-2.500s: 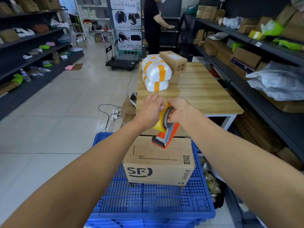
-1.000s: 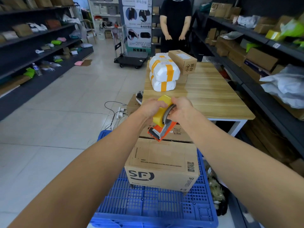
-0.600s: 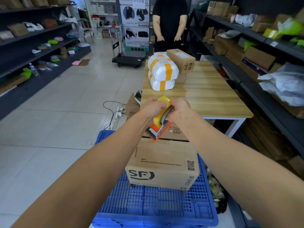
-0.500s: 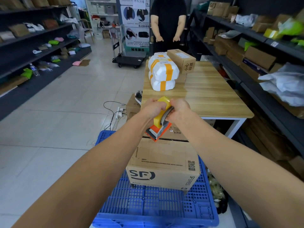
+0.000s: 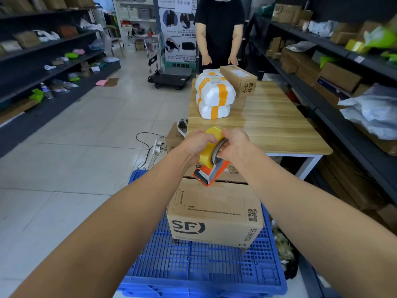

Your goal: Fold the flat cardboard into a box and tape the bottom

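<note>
I see a stockroom: shelves [image 5: 322, 50] on both sides, wooden table [image 5: 279, 125] ahead. Box [image 5: 214, 211] sits on the blue pallet [image 5: 204, 272] below me. Tape dispenser [image 5: 211, 168] is at the box's far top edge. Left hand [image 5: 198, 143] clamps the yellow roll [image 5: 207, 151], right hand [image 5: 235, 145] grips the opposite side.

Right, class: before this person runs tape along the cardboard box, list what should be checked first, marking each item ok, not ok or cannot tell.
1. Box folded and standing on the blue crate: ok.
2. Tape dispenser held by both hands, left hand over the yellow roll, right hand on the other side: ok.
3. Box top shut flat: ok, only a dark seam shows.
4. Tape laid across that seam: not ok, none visible.
5. Dispenser's lower end touching the box: cannot tell.
</note>
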`<state>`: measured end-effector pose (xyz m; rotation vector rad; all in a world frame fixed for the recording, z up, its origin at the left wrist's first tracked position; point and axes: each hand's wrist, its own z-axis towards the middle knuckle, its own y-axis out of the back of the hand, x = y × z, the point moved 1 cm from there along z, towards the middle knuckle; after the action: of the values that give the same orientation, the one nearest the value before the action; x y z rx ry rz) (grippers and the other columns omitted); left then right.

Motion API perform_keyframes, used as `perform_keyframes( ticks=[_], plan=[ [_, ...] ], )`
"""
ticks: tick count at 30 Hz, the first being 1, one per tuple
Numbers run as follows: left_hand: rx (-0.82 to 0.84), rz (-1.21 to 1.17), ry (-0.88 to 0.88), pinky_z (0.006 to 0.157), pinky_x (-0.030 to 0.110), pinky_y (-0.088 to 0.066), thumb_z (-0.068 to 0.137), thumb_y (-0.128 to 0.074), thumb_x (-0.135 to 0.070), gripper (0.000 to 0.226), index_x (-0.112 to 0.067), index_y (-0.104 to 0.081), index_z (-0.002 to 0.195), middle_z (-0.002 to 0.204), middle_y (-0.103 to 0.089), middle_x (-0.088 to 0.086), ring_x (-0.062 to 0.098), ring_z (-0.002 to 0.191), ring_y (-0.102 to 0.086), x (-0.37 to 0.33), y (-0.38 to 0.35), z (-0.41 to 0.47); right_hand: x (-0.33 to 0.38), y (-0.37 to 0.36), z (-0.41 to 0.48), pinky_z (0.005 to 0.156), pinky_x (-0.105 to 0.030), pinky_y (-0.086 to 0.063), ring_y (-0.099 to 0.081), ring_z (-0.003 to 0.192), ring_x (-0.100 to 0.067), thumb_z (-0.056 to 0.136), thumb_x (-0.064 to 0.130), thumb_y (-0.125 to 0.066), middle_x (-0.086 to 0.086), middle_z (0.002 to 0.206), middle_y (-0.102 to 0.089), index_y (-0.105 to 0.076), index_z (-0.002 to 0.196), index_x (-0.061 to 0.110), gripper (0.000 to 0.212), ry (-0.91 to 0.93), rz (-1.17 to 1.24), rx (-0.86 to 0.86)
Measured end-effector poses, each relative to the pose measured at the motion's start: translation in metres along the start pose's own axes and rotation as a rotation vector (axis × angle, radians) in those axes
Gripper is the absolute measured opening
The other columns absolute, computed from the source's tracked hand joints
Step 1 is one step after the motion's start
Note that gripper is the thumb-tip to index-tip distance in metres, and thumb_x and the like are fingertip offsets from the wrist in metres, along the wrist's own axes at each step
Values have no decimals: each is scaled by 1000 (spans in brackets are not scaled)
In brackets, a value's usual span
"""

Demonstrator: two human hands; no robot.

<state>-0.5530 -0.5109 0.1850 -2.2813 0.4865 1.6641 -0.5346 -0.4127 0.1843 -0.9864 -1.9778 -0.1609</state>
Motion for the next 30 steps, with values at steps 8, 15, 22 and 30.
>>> perform_keyframes(
  ticks=[8,15,22,30],
  plan=[
    [2,68,-17,72,39,-41,39,-59,-13,45,-10,-54,84,86,-52,12,27,81,-50,2,-1,4,-1,0,-11,80,-45,-48,-60,109,-30,96,11,-43,-16,116,-63,-60,114,1,27,-1,-32,-18],
    [-75,90,-60,48,27,-43,66,-69,-21,22,-7,-56,75,76,-53,8,22,72,-50,1,-2,-16,-6,1,-20,87,-48,-48,-60,107,-31,96,11,-44,-14,110,-63,-57,119,1,28,-6,-2,17],
    [43,271,-334,78,15,-45,86,-47,9,45,-18,-64,118,121,-46,-6,5,99,-49,5,14,-23,5,10,-38,59,-37,-44,-59,70,-23,99,13,-44,-8,81,-58,-56,97,5,15,20,-39,51],
    [-10,569,-761,92,30,-46,84,-66,-5,17,-10,-75,98,100,-59,-7,18,103,-54,18,20,-24,3,13,-50,47,-25,-40,-50,47,-17,100,14,-40,-5,68,-49,-48,71,7,31,-17,-47,92]
  ],
)
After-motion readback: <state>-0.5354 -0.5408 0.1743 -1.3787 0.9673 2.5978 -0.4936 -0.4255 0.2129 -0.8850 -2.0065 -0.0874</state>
